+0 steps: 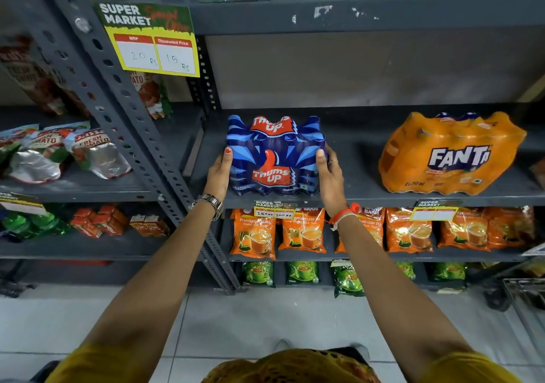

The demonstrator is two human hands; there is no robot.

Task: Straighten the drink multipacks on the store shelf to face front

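Two multipacks sit on the shelf [362,198]: both hands, left [218,173] and right [330,176], clasp the blue pack [275,158]; the orange pack [451,154] stands untouched, fingers mostly hidden.

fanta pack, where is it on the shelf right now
The Fanta pack sits at the right of the middle shelf, apart from the Thums Up pack, turned slightly askew.

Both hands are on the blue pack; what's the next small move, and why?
Probably release the Thums Up multipack, which already looks square with its logo forward, and move to the Fanta multipack; it sits tilted. The left hand and right hand grip the blue pack's sides.
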